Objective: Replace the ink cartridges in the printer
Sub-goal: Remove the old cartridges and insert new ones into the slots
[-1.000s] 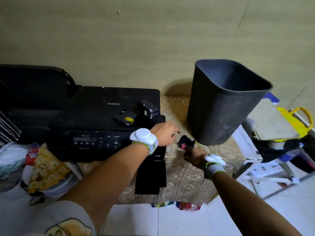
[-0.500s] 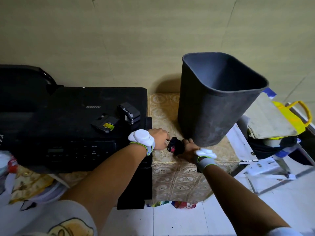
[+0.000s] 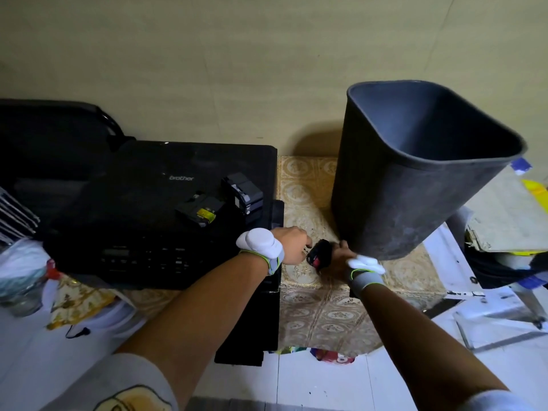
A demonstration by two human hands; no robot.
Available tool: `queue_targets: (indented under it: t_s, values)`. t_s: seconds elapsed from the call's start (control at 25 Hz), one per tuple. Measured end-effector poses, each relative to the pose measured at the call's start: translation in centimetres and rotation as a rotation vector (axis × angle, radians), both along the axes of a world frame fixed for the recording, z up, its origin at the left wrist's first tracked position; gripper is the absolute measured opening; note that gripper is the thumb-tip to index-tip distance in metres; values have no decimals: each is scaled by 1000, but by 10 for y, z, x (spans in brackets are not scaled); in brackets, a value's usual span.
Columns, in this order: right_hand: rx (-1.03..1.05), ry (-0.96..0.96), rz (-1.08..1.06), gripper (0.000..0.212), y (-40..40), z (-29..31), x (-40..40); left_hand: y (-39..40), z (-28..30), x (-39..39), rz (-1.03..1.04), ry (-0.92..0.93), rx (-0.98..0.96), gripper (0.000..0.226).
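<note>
Holding a small dark cartridge [image 3: 319, 254] with a red patch on it, the right hand [image 3: 336, 259] has its fingers curled around the piece just beside the printer's [image 3: 166, 209] right front corner, at about 6 o'clock from the tall grey bin [image 3: 415, 179]. That spot looks chosen for convenience: the cartridge sits level with the side of the machine where the bay appears to open, so it can be turned and lined up before going in, or dropped into the bin close behind it if it is a spent one; which of the two it is I cannot tell. The left hand [image 3: 292, 246] rests at 9 o'clock from the cartridge, against the printer's right edge, with a finger reaching toward the cartridge; whether it touches it, and how far its fingers are curled, is hidden by the angle. It seems placed there to steady or guide the piece. Two more cartridges wait on the printer lid, one with a yellow label [image 3: 201, 210] lying flat and a black one [image 3: 243, 194] standing at 2 o'clock from it, parked within easy reach of the left hand. The printer and bin share a patterned table cover [image 3: 323, 315].
</note>
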State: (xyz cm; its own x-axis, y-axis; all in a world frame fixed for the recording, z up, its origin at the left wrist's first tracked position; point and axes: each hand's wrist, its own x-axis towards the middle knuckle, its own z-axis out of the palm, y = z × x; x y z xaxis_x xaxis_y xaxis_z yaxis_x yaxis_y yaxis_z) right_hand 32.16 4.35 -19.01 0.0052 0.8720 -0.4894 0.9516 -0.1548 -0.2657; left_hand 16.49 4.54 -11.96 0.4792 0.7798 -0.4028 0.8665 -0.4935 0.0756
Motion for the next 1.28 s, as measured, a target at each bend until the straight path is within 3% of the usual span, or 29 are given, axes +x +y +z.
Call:
queue_targets:
  t_s: [0.56,0.76,0.84,1.08,1.28]
  values:
    - [10,-1,3,56,-59,31,3,-40,22,-4,-72,-44,14,46]
    - [17,73,-42,68,-90,47,-10,-72,30,-16,-172,-74,97,45]
    - [38,139,-28,63,-103,53,-20,-87,32,-28,-217,-80,158,42]
    - [96,231,83,49,-125,58,-55,-112,34,-66,-14,-47,111,30]
    - [83,326,141,54,-132,60,-86,-116,33,-99,198,-20,-23,32]
